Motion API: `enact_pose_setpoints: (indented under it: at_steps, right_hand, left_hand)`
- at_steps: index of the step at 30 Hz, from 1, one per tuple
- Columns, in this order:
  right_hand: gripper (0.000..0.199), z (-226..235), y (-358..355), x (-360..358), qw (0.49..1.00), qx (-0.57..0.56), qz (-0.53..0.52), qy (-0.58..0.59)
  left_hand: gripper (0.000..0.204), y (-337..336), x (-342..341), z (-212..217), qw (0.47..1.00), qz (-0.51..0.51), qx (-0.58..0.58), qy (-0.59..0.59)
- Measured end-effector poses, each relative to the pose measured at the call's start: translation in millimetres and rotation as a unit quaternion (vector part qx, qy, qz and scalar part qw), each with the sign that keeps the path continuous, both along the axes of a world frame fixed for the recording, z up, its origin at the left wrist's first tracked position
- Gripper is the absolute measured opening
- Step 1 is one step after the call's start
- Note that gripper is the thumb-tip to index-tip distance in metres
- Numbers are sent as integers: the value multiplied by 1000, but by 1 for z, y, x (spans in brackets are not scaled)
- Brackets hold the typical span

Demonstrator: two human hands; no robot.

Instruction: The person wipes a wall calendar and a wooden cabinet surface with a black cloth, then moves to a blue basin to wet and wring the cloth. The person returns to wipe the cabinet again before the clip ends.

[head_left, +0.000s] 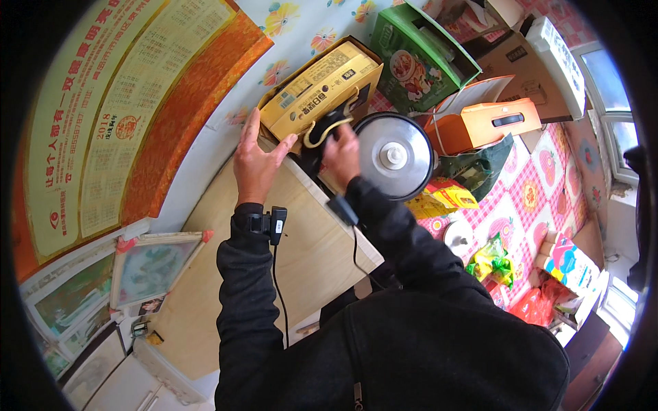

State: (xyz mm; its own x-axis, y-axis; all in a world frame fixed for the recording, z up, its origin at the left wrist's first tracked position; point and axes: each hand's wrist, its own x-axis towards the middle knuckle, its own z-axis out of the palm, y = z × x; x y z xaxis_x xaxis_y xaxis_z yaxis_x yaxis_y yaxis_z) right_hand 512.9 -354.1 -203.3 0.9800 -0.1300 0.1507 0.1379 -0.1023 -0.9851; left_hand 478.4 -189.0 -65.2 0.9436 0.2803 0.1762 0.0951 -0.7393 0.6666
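Observation:
My left hand (258,163) is raised at the near left corner of a yellow carton (322,89), thumb and fingers stretched apart; whether it touches the carton I cannot tell. Beside it, my right hand (341,154) is smeared by motion, so its fingers do not show clearly. It is at a dark, bag-like thing with cream cord or trim (323,131), pressed up against the carton's near side. Just right of that hand stands a round pot with a silver lid and pale knob (393,156). Dark sleeves cover both forearms, with a strapped device at each wrist.
A pale wooden board (274,257) lies below my hands. Behind the pot stand a green carton (416,61) and an orange box (488,125). Several packets and a red plastic bag (536,303) lie on the pink patterned tablecloth (534,168). A large calendar poster (110,123) hangs at left.

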Motion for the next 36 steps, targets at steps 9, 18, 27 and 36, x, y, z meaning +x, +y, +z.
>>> enact_pose_setpoints:
  at_steps: [9,18,27,36]
  right_hand:
    - [18,46,-32,56,985,55,-136,87]
    - [21,-15,-9,3,988,-90,-6,125]
    - [27,-41,-93,128,971,-189,-142,41]
    - [44,-60,-137,131,929,-69,151,330]
  left_hand:
    - [91,2,-2,-5,1000,-7,25,-9]
    - [92,1,-1,0,1000,-7,15,6]
    - [90,2,-1,-5,1000,3,14,-1]
    - [93,2,-5,-6,1000,3,12,-4]
